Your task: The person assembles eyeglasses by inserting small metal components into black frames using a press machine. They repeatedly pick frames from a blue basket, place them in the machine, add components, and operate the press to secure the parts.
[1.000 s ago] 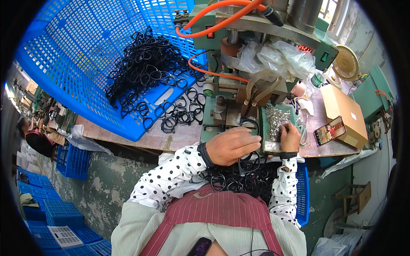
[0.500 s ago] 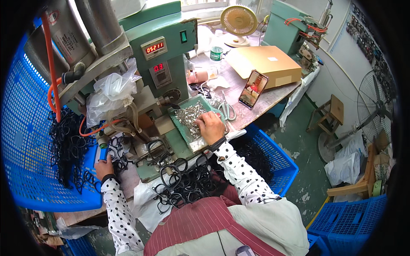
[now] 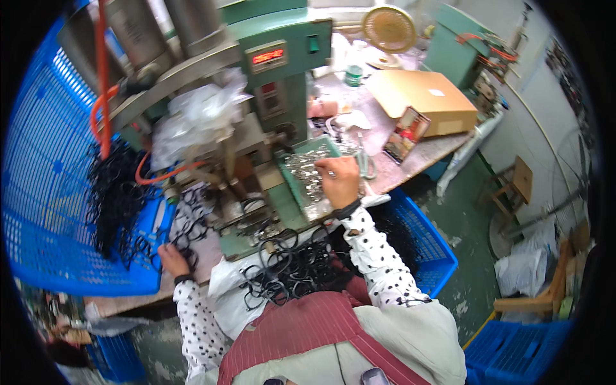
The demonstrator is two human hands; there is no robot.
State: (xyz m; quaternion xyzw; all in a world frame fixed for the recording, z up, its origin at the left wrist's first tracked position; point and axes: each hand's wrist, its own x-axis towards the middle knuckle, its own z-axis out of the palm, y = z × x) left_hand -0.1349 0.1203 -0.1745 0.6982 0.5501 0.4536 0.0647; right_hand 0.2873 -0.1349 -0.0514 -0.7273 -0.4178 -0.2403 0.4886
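My right hand (image 3: 341, 181) is over a green tray (image 3: 283, 168) of small shiny metal pieces (image 3: 308, 168), thumb and fingers pinched together; whatever sits between the tips is too small to make out. My left hand (image 3: 171, 259) is low beside the blue basket, its fingers closed at a black loop (image 3: 154, 255) by the table edge, slightly blurred. More black loops (image 3: 194, 215) lie just beyond that hand. A tangled heap of black rings (image 3: 282, 269) rests on white plastic in front of me, below the green press (image 3: 277, 19).
A big blue basket (image 3: 51, 186) with black loops stands at left, another blue basket (image 3: 439, 256) at right. Scissors (image 3: 366, 165), a propped phone (image 3: 406, 136), a cardboard box (image 3: 423, 96) and a fan (image 3: 389, 29) are on the table. An orange hose (image 3: 102, 77) hangs by the press.
My left hand has left a blue handle-like part and moved down to the black loops. My right hand stays at the tray, its fingers now more pinched. The view has shifted.
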